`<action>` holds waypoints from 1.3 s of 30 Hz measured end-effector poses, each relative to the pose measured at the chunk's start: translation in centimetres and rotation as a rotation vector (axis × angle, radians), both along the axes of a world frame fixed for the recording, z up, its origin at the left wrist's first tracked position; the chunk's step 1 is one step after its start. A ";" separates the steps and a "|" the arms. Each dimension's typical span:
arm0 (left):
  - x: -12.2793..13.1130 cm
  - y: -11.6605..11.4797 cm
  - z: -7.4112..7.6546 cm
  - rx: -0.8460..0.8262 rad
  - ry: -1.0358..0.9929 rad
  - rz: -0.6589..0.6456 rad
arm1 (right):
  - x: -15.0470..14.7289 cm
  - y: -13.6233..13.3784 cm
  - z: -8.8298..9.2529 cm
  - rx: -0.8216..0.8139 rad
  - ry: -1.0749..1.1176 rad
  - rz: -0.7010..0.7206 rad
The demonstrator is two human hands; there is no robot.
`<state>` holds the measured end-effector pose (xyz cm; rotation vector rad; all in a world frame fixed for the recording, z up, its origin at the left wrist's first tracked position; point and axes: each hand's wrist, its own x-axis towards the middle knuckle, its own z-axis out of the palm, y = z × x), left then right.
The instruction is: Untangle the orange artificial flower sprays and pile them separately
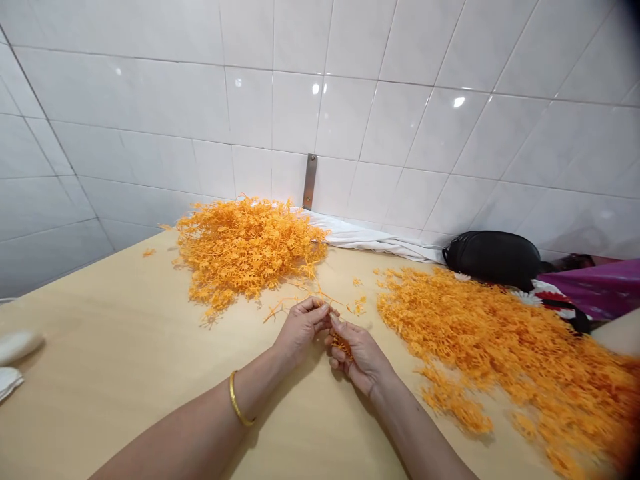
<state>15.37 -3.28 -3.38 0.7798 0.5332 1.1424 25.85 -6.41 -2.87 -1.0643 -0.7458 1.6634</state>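
Note:
My left hand [301, 328] and my right hand [364, 357] meet above the middle of the table, fingertips pinched together. Between the left thumb and forefinger is a thin orange plastic stem [324, 301], mostly covered by the fingers. The curled fingers of the right hand close round several small orange plastic flower pieces [343, 345], while its thumb and forefinger pinch at the same spot as the left. Just beyond the hands lie loose orange sprigs [280, 307]. A heap of orange plastic sprigs [250, 247] stands behind them on the left, and small flower pieces [495, 333] spread across the right.
A tiled wall [170, 100] with a metal strip [310, 181] borders the wooden table [125, 360]. Along it lie a white cloth [370, 237], a black pouch [495, 257] and a purple cloth [600, 287]. A white object [19, 347] is at the left edge.

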 end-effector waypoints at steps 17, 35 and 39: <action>-0.9 2.3 -0.4 -0.050 0.062 0.217 | 3.6 -2.7 5.2 0.290 -0.198 0.265; -0.8 1.0 0.0 0.180 0.313 0.114 | 4.2 -0.2 1.5 0.217 -0.474 0.027; -1.0 1.1 0.0 0.045 0.184 0.097 | 3.7 -0.3 1.3 0.273 -0.496 0.039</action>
